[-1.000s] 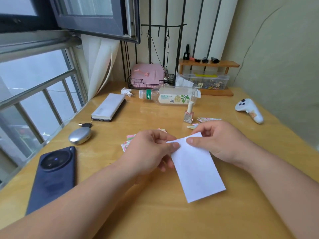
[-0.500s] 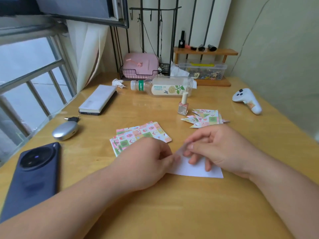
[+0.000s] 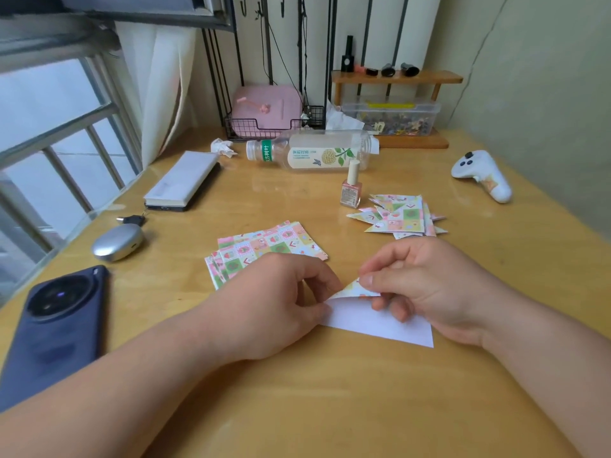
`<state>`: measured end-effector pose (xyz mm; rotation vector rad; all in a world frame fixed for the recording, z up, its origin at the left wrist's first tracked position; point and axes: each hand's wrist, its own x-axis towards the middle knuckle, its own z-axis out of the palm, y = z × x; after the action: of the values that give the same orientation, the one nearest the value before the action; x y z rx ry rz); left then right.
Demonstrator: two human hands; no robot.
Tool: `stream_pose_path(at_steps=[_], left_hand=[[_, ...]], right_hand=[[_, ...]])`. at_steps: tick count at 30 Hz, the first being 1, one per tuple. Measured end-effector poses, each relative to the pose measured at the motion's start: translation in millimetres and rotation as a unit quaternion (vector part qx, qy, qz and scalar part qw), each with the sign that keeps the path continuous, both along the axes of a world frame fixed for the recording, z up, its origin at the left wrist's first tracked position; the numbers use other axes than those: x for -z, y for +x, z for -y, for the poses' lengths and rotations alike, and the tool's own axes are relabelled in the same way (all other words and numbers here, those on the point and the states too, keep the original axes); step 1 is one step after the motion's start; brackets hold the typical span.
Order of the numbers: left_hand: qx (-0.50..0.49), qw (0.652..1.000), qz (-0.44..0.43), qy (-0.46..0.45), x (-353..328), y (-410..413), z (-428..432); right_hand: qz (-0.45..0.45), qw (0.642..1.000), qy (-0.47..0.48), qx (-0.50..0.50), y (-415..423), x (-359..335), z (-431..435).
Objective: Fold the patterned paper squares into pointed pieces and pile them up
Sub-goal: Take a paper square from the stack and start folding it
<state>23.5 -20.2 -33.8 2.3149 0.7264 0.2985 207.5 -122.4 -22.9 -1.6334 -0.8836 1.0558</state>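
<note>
Here the person is working on a single sheet (image 3: 377, 323) that lies white side up on the wooden table (image 3: 330, 398), close in front of them. Its upper left corner is turned over, so a small triangle of the coloured pattern shows against the white. The right hand (image 3: 429, 285) pinches that turned corner between thumb and forefinger, and its other fingers curl down onto the white face of the sheet. The left hand (image 3: 281, 302) has its fingers bent, with thumb and fingertips closed on the sheet's left end, right where the fold starts. How firmly it presses cannot be told.

Just beyond the left hand sits the stack of squares (image 3: 271, 244), pattern side up and slightly fanned, its near edge hidden by the knuckles. Further back on the right lies the pile of pointed pieces (image 3: 400, 216), overlapping loosely and well apart from the sheet.

A pink nail polish bottle (image 3: 351, 190) stands upright just beside that pile, and behind it a clear plastic bottle (image 3: 310, 153) lies on its side. On the left side of the table are a dark phone (image 3: 56, 325), a silver case (image 3: 117, 241) and a flat white box (image 3: 183, 181). A white controller (image 3: 479, 175) lies far right, near the wall.
</note>
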Motion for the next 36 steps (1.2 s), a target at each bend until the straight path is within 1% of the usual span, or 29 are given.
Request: stream_pose_path(at_steps=[5,7,11,14,17,19,21,22,25,31,33,36], left_hand=[[0.024,1.0,0.001,0.017,1.5,-2.0,-2.0],[0.04,0.999,0.007,0.003,1.9,-2.8,-3.2],[0.049,0.995,0.042,-0.08,-0.1,-4.0,-5.2],[0.069,0.993,0.032,-0.092,-0.5,-3.2,-6.1],[0.085,0.993,0.02,-0.075,2.2,-1.8,-4.1],[0.105,0.993,0.032,-0.044,5.9,-0.5,-3.6],[0.137,0.989,0.05,0.002,10.6,1.6,-4.6],[0.148,0.987,0.059,0.011,12.9,2.3,-5.3],[0.152,0.985,0.077,0.001,15.9,3.1,-6.9],[0.152,0.984,0.077,0.05,17.4,4.7,-5.2],[0.154,0.984,0.069,0.056,15.9,5.5,-3.0],[0.152,0.986,0.061,0.04,11.5,3.8,-2.8]], right_hand=[[0.027,0.999,-0.032,-0.001,4.3,0.1,1.0],[0.037,0.999,-0.038,-0.014,5.1,0.3,1.4],[0.06,0.992,-0.025,-0.109,5.8,-4.7,5.4],[0.079,0.982,-0.027,-0.171,6.6,-5.6,7.3],[0.112,0.974,-0.039,-0.191,7.0,-3.3,6.6],[0.122,0.972,-0.051,-0.193,7.5,-3.5,6.8],[0.102,0.975,-0.059,-0.189,9.0,-3.9,7.5],[0.088,0.977,-0.06,-0.185,10.1,-4.1,7.8],[0.065,0.983,-0.059,-0.16,13.7,-3.8,8.0],[0.077,0.987,-0.06,-0.129,18.4,-3.5,8.7],[0.081,0.987,-0.047,-0.127,17.8,-2.8,7.9],[0.079,0.99,-0.008,-0.115,13.8,-1.4,5.7]])
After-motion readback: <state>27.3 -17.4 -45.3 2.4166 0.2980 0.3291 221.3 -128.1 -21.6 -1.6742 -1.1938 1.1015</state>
